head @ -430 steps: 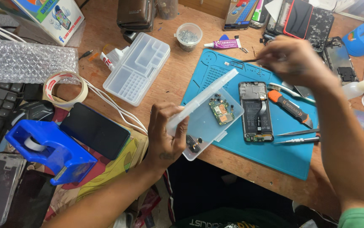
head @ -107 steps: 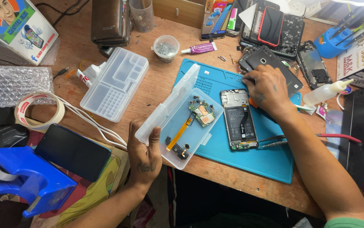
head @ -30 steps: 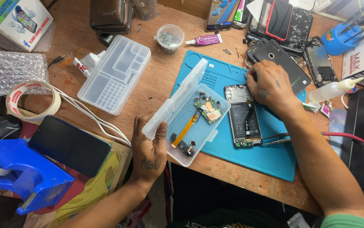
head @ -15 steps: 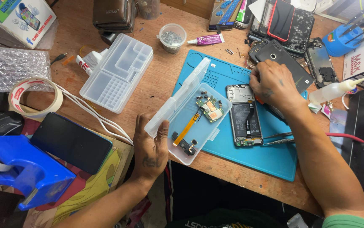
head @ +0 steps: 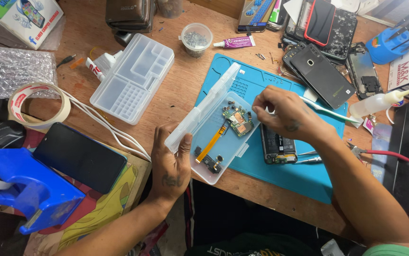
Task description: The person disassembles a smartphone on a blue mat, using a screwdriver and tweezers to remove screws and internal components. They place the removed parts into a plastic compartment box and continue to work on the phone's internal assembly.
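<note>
**Both hands at a small parts box on a phone-repair worktop**

In the middle of the frame the left hand rests on the near edge of a small clear parts box, thumb and fingers loosely curled against the box's raised lid, which stands tilted up along the box's left side. The box lies partly on the blue work mat and partly on the bare wooden worktop. Inside it are a green circuit board, an orange flex cable and a few small dark parts toward its lower end.

The right hand hovers right of centre, just above the box's upper right corner, its fingertips pinched together close to the circuit board; whether they grip something tiny cannot be told. A white toothbrush runs out from under this hand toward the right. Just below the hand, an opened phone lies on the mat with its insides showing, and metal tweezers lie beside it.

In the upper middle sit a larger clear compartment tray, a small cup of screws and a glue tube. Several phones with cracked or removed backs are piled at the upper right. At the left are a roll of tape, bubble wrap, a dark phone lying face up and a blue tape dispenser.
</note>
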